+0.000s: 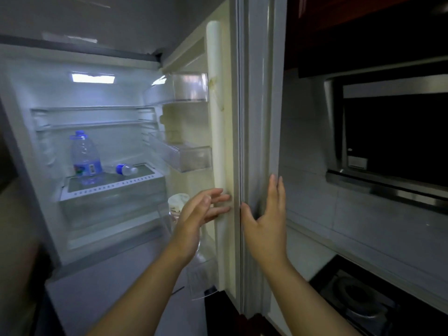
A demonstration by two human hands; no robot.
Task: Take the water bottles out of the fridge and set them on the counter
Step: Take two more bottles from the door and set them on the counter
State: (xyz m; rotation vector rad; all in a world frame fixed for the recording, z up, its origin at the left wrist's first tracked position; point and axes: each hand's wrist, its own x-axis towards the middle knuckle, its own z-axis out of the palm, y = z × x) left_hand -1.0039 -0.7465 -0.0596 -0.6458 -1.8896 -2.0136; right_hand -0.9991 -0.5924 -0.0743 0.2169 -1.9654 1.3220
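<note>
We see the large water bottle (84,156) standing upright on the glass shelf (135,181) at centre left of the frame, and a small bottle (126,169) lying on its side just beside it. Both are inside the fridge, and neither hand holds anything. Our left hand (201,212) has straight fingers touching the inner lining of the door (257,93). Our right hand (266,219) lies flat and open against the door's edge.

We judge three risks:
- The lying bottle may roll off the shelf front if nudged as we reach for the big one.
- The door may swing back once released.
- The white-capped container (178,201) in the lower door bin, behind our left hand, could be knocked.
</note>
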